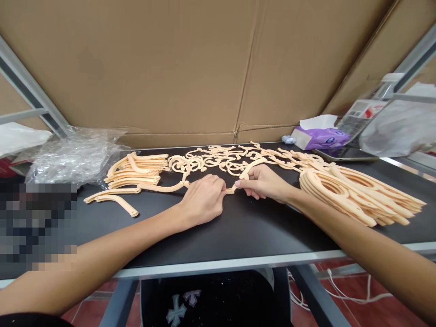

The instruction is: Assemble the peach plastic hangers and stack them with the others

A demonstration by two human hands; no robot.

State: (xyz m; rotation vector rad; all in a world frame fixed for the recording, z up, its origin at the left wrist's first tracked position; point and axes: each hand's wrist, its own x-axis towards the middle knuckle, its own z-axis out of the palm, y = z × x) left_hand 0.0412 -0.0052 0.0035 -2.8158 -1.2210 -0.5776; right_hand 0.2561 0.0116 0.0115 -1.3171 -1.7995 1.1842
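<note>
Both hands meet at the middle of a black table (245, 227). My left hand (203, 198) is closed on a long curved peach plastic piece (160, 187) that runs off to the left. My right hand (264, 181) pinches another curved peach piece (251, 167), and the two pieces touch at a small joint (230, 190) between my fingertips. A stack of curved arm pieces (136, 172) lies at the left. Loose hook-shaped pieces (218, 159) are strewn along the back. A stack of assembled peach hangers (361, 193) lies at the right.
A cardboard wall (190, 68) closes off the back. Crumpled clear plastic (75, 156) sits at the back left. A purple tissue pack (322, 136) and a phone (344, 154) lie at the back right beside a plastic bag (398, 127). Cables (344, 290) trail on the red floor.
</note>
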